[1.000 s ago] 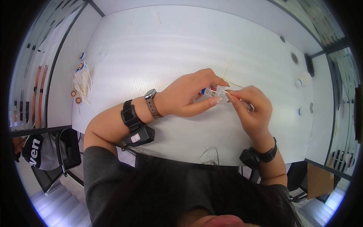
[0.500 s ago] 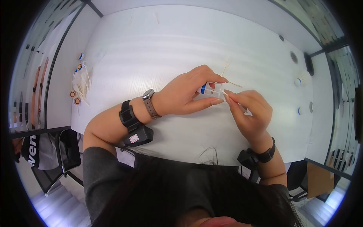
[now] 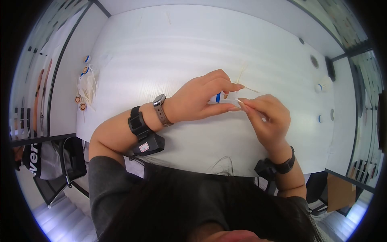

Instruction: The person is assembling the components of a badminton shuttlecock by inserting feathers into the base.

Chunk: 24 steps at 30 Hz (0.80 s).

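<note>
Surface: white tabletop [image 3: 193, 44], bounded by low pale partitions at left, right and far edges. Near edge against wearer's torso [image 3: 189, 193], in a dark top. Along right edge, from far corner downward: small dark disc [image 3: 301, 41], round cable port [image 3: 314, 61], pale ring [image 3: 332, 115]. Nearby on same side: blue-banded white piece [image 3: 319, 87] and, nearer the wearer, small blue-and-white piece [image 3: 320, 118]. Along left edge: heap of pale sticks [image 3: 89, 86], with round blue-rimmed caps [image 3: 83, 106] beside it. Just beyond the hands, near table centre: two loose thin sticks [image 3: 250, 88].

Room: glossy panels outside both partitions. Chair [image 3: 72, 161] with dark-and-grey item bearing white lettering [image 3: 35, 161] at lower left; brown cardboard [image 3: 341, 192] at lower right.

Grip, left hand [image 3: 205, 97]: closed around clear blue-banded piece [image 3: 229, 99], between thumb and fingers, above central tabletop. Grip, right hand [image 3: 268, 115]: thumb and index finger pinched on slender stick [image 3: 239, 100], at open end of clear piece.

Hidden or unclear: blue end of clear piece largely behind left fingers; transparent walls faint against white surface. Only tip of slender stick exposed, remainder covered by right fingers; contact with clear piece impossible to confirm. Faint thin strand [image 3: 169, 18] near far edge, too indistinct to identify. Lettering partly cut off; panel contents distorted at lens rim.
</note>
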Tool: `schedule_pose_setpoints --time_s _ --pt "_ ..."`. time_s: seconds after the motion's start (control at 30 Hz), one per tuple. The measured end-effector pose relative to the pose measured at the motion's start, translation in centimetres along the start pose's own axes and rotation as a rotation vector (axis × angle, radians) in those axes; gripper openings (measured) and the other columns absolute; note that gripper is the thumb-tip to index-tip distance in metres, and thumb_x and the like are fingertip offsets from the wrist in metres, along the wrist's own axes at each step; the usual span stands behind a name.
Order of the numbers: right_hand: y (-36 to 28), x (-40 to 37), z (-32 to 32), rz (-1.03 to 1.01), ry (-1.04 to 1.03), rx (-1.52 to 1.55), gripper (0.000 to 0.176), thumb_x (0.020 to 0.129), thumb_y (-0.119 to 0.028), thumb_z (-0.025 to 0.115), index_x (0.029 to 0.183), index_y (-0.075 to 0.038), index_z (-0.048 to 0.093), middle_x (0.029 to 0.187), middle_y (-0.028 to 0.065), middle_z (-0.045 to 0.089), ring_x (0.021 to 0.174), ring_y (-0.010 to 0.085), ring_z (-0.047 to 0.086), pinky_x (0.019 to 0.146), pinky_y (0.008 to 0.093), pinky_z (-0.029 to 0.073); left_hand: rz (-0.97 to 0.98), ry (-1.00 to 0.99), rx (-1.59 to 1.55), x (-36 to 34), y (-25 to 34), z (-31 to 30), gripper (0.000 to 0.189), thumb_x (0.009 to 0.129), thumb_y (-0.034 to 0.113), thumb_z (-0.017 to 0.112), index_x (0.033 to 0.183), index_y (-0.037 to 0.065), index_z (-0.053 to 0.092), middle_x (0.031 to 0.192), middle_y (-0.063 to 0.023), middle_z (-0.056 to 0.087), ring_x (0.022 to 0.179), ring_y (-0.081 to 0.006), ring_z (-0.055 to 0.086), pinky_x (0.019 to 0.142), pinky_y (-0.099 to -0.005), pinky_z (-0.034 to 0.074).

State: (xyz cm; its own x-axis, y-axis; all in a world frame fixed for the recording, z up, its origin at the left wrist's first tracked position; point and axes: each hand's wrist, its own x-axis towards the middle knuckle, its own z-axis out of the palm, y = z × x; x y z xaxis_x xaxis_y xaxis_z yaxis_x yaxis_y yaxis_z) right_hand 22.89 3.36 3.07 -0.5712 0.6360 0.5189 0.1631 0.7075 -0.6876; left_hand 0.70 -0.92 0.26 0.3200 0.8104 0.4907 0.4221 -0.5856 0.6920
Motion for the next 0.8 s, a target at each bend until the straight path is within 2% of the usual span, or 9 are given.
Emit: schedule_pose_setpoints --time_s 0.17,0.37,0.47,0.57,0.67,0.77,0.8 --pt "-0.1 0.4 -0.8 0.013 -0.084 -0.007 0.016 0.077 0.005 0.075 0.092 -0.002 0.074 0.075 0.0074 0.066 0.061 0.0137 0.059 0.053 0.0242 0.045 -0.056 -0.08 -0.056 0.1 0.3 -0.1 0.041 0.086 0.019 0.076 0.124 0.01 0.063 0.098 -0.0073 0.06 0.086 -0.0197 0.058 0.07 -0.03 0.05" --pt "-0.2 0.1 -0.9 -0.046 -0.079 -0.101 0.018 0.074 0.005 0.076 0.09 -0.002 0.074 0.077 0.0082 0.068 0.063 0.0177 0.064 0.054 0.0272 0.049 -0.112 -0.179 -0.195 0.3 0.0 -0.1 0.037 0.087 0.016 0.074 0.122 0.008 0.065 0.101 -0.0058 0.062 0.087 -0.0177 0.058 0.076 -0.0304 0.049" --pt "-0.3 0.2 -0.7 -0.244 -0.064 -0.223 0.019 0.073 0.005 0.077 0.09 -0.003 0.074 0.078 0.008 0.069 0.062 0.0187 0.064 0.054 0.0278 0.05 -0.221 -0.234 -0.31 0.2 -0.2 0.1 0.036 0.089 0.013 0.072 0.123 0.006 0.065 0.102 -0.0047 0.062 0.09 -0.0164 0.057 0.081 -0.0305 0.047" --pt "0.0 0.3 -1.4 -0.22 -0.007 -0.208 0.019 0.076 0.004 0.076 0.093 -0.004 0.073 0.08 0.0087 0.069 0.064 0.0196 0.065 0.057 0.0262 0.052 -0.214 -0.177 -0.414 0.4 0.1 0.2 0.036 0.09 0.011 0.07 0.126 0.005 0.064 0.103 -0.004 0.061 0.095 -0.0156 0.056 0.085 -0.0308 0.046" --pt "0.6 0.0 -1.3 -0.117 -0.023 -0.068 0.029 0.08 0.005 0.073 0.107 -0.003 0.071 0.079 0.0079 0.069 0.067 0.0168 0.067 0.061 0.0244 0.053 -0.261 -0.127 -0.498 0.1 0.0 0.8 0.034 0.091 0.014 0.07 0.124 0.008 0.066 0.101 -0.0027 0.062 0.094 -0.0152 0.057 0.083 -0.0293 0.047" --pt "-0.2 -0.3 -0.6 0.142 -0.029 0.243 0.043 0.083 0.006 0.071 0.125 -0.003 0.064 0.076 0.0064 0.069 0.068 0.0129 0.067 0.065 0.0234 0.053 -0.161 -0.115 -0.411 0.1 -0.4 0.8 0.037 0.09 0.013 0.07 0.126 0.008 0.065 0.102 -0.0029 0.061 0.094 -0.0149 0.056 0.083 -0.0296 0.046" --pt "-0.3 -0.2 -0.6 0.168 -0.035 0.28 0.047 0.084 0.006 0.07 0.128 -0.002 0.061 0.075 0.0061 0.068 0.068 0.0125 0.067 0.066 0.0235 0.054 -0.16 -0.122 -0.406 0.1 -0.3 0.7 0.037 0.091 0.014 0.07 0.127 0.009 0.065 0.102 -0.003 0.061 0.095 -0.0148 0.056 0.083 -0.0294 0.046"
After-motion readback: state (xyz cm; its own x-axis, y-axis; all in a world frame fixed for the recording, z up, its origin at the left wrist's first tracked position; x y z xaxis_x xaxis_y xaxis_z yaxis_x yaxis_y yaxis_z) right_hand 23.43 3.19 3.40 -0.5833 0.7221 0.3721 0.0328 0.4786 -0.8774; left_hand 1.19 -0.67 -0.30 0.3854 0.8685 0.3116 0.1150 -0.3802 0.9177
